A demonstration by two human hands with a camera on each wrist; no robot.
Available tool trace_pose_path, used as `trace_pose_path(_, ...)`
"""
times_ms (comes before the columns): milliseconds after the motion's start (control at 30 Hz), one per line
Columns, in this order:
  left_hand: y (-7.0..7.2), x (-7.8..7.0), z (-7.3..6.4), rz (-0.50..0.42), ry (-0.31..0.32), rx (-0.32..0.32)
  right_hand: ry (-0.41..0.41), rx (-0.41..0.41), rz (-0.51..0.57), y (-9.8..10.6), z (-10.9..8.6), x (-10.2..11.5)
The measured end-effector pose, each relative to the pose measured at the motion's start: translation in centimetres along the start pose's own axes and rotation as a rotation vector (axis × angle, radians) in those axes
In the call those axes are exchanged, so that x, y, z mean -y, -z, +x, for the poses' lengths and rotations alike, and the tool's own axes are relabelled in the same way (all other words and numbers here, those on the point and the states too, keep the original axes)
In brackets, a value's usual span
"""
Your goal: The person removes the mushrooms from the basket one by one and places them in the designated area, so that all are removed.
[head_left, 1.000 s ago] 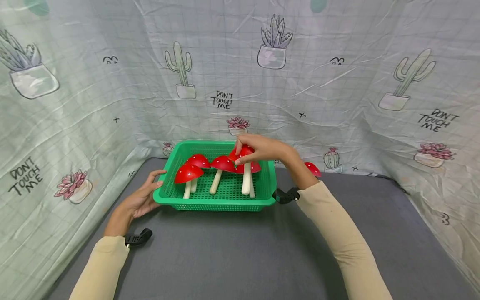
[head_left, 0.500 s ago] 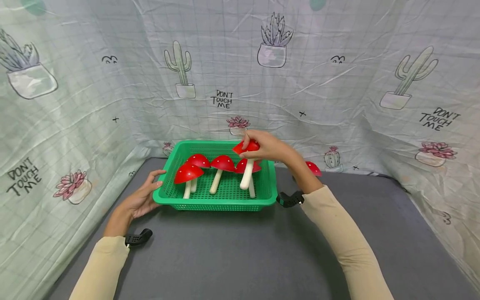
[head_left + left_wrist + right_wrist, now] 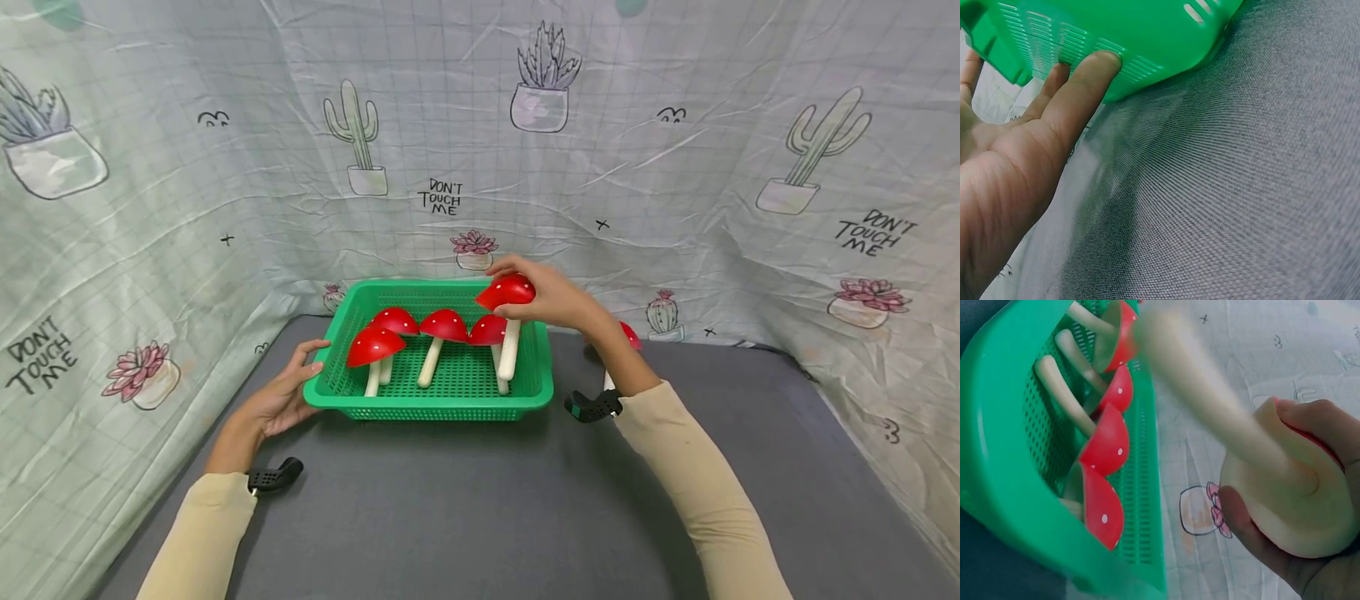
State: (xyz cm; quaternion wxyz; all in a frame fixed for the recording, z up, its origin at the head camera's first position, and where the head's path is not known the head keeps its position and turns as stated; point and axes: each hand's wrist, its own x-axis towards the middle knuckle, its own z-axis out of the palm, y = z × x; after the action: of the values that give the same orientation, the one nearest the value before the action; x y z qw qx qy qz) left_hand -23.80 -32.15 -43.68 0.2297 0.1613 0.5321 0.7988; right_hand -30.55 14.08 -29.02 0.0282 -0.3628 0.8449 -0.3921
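My right hand (image 3: 551, 293) grips the red, white-dotted cap of a toy mushroom (image 3: 509, 350), its pale stem hanging down over the right part of a green basket (image 3: 427, 402). In the right wrist view the thumb and fingers wrap the cap's edge, and the stem (image 3: 1222, 419) points away from the palm. Several like mushrooms (image 3: 444, 325) lie in the basket, caps toward the back. My left hand (image 3: 281, 398) is at the basket's left end, fingertips at the rim. In the left wrist view, its straight fingers (image 3: 1079, 94) touch the slotted outer wall (image 3: 1147, 37).
Another red-capped mushroom (image 3: 630, 335) stands on the grey table right of the basket, partly hidden by my right forearm. A cactus-printed cloth (image 3: 480, 150) rises behind the table and along both sides. The grey tabletop (image 3: 450, 500) stretches out in front of the basket.
My right hand has shifted to the right with the mushroom, lifting it a little off the others; the stem tilted, then hung nearly upright again. My left hand has stayed at the basket.
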Motion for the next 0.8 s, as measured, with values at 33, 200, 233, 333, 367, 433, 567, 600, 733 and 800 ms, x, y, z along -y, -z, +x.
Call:
trace_pose_path(33, 0.0, 0.0, 0.0, -0.002, -0.002, 0.001, -0.001, -0.014, -0.002, 0.1, -0.1, 0.0)
trace_pose_path(200, 0.0, -0.1, -0.1, -0.011, -0.003, -0.005, 0.024, -0.059, -0.045, 0.4, -0.9, -0.6)
trace_pose_path(233, 0.0, -0.1, -0.1, -0.010, -0.002, -0.008, 0.028, -0.060, -0.046, 0.4, -1.2, -0.7)
trace_pose_path(333, 0.0, -0.2, 0.0, 0.001, 0.001, -0.013, 0.021, -0.085, -0.051, 0.5, -2.0, -1.1)
trace_pose_path(367, 0.0, -0.2, 0.0, 0.003, 0.004, -0.017, 0.017, -0.098, -0.050, 0.5, -2.2, -1.2)
trace_pose_path(433, 0.0, -0.2, 0.1, 0.008, 0.008, -0.023, 0.006, -0.126, -0.049, 0.6, -2.6, -1.3)
trace_pose_path(567, 0.0, -0.1, 0.0, 0.009, 0.017, -0.035, 0.016, -0.152, -0.028, 0.7, -3.2, -1.4)
trace_pose_path(600, 0.0, -0.1, 0.0, 0.012, 0.020, -0.039, 0.023, -0.152, -0.026, 0.8, -3.4, -1.4)
trace_pose_path(733, 0.0, -0.1, 0.0, 0.020, 0.023, -0.050, 0.056, -0.155, -0.045, 0.9, -3.9, -1.4)
trace_pose_path(800, 0.0, -0.1, 0.0, 0.023, 0.023, -0.055, 0.080, -0.153, -0.065, 0.9, -4.0, -1.6)
